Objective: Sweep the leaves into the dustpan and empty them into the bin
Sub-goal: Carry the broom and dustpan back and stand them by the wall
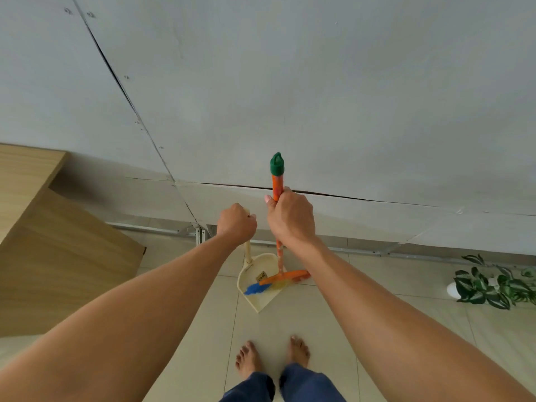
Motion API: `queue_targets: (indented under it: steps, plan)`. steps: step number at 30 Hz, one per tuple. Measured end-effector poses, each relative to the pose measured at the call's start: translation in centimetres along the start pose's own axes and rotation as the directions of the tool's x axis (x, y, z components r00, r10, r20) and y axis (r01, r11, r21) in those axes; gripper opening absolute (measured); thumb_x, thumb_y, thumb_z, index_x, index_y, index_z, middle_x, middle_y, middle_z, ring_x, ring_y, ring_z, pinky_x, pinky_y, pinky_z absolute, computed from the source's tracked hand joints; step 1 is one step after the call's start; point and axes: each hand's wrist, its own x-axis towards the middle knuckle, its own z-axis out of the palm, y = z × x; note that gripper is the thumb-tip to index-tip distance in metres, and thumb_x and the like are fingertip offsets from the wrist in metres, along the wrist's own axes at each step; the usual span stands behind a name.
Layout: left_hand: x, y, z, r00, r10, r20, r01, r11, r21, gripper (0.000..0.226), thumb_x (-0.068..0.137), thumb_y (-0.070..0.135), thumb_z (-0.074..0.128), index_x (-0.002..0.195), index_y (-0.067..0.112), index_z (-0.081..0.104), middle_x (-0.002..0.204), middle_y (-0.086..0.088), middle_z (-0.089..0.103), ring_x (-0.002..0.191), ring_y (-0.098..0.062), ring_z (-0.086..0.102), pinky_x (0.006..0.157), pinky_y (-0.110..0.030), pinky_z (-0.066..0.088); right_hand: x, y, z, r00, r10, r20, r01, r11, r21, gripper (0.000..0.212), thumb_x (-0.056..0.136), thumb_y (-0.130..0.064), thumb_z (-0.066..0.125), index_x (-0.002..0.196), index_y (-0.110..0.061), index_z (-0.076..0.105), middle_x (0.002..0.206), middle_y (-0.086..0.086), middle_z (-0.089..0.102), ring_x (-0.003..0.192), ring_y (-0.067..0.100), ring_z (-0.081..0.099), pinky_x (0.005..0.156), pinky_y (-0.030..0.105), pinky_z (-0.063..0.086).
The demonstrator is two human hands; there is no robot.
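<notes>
My left hand [236, 221] is closed around the top of the cream dustpan's long handle [248, 252]. The cream dustpan [261, 297] stands on the tiled floor in front of my bare feet, close to the wall. My right hand [290, 216] grips the orange broom handle [278, 181], just below its green cap. The broom's orange head [285, 277] with blue and yellow bristles rests inside the dustpan's tray. Green leaves [493, 285] lie on the floor at the far right next to a white object. No bin is in view.
A grey panelled wall [290, 97] rises straight ahead with a metal rail along its base. Wooden boards [58, 256] lean at the left. My feet [272, 358] stand on beige tiles just behind the dustpan.
</notes>
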Motion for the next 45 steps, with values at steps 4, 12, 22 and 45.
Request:
queue_targets:
  steps: [4, 12, 22, 45]
  plan:
    - [0.6, 2.0, -0.4, 0.993, 0.100, 0.063, -0.106, 0.989, 0.108, 0.034, 0.099, 0.019, 0.051, 0.067, 0.008, 0.053, 0.075, -0.007, 0.057, 0.075, -0.024, 0.056, 0.065, -0.030, 0.042, 1.3, 0.1, -0.1, 0.999, 0.015, -0.028, -0.015, 1.000, 0.007, 0.038, 0.100, -0.045, 0.050, 0.104, -0.010, 0.064, 0.092, 0.004, 0.071, 0.083, 0.023, 0.068, 0.068, 0.031, 0.053]
    - [2.4, 3.7, 0.6, 0.968, 0.175, 0.179, -0.209, 0.958, 0.198, 0.026, 0.102, 0.021, 0.052, 0.111, -0.001, 0.063, 0.103, -0.010, 0.065, 0.101, -0.028, 0.062, 0.078, -0.031, 0.045, 3.4, 3.2, 1.5, 0.994, 0.099, 0.045, -0.099, 0.995, 0.013, 0.037, 0.102, -0.042, 0.048, 0.104, -0.009, 0.064, 0.094, 0.003, 0.070, 0.075, 0.018, 0.059, 0.064, 0.028, 0.041]
    - [5.7, 3.9, -0.6, 0.962, 0.227, 0.148, -0.260, 0.928, 0.265, 0.026, 0.101, 0.017, 0.049, 0.110, -0.005, 0.060, 0.100, -0.013, 0.056, 0.102, -0.032, 0.059, 0.078, -0.033, 0.041, 6.1, 2.1, 4.1, 0.990, 0.100, 0.099, -0.106, 0.993, 0.059, 0.039, 0.101, -0.043, 0.047, 0.105, -0.008, 0.063, 0.099, 0.008, 0.070, 0.091, 0.028, 0.065, 0.068, 0.035, 0.045]
    - [12.7, 5.1, 0.9, 0.958, 0.258, -0.129, -0.238, 0.960, 0.150, 0.031, 0.100, 0.020, 0.057, 0.126, 0.006, 0.049, 0.110, -0.014, 0.066, 0.083, -0.021, 0.049, 0.070, -0.031, 0.037, 13.7, 3.0, 7.7, 0.986, 0.129, 0.102, -0.128, 0.992, -0.017, 0.031, 0.098, -0.027, 0.055, 0.124, -0.010, 0.056, 0.116, 0.007, 0.066, 0.103, 0.027, 0.065, 0.078, 0.033, 0.051]
